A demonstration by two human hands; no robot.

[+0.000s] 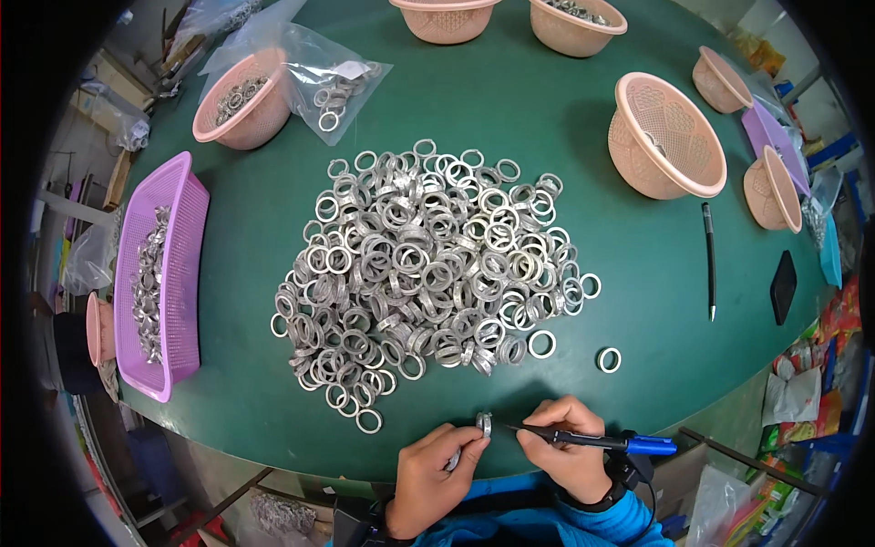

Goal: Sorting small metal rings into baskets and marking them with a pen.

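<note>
At the lower centre, our left hand (431, 481) pinches a round silvery metal ring (485, 424). Just right of it, our right hand (572, 460) grips a black-and-blue pen (599, 441).

ring (484, 423): part hidden by left hand (433, 476) | black pen (597, 441): middle covered by right hand (572, 448) | heap of rings (428, 273): lower layers buried | top-centre pink basket (445, 25): cut by upper edge, inside out of sight | right sleeve (609, 523): cut by lower edge | large pink basket (682, 150): contents too small to identify
</note>
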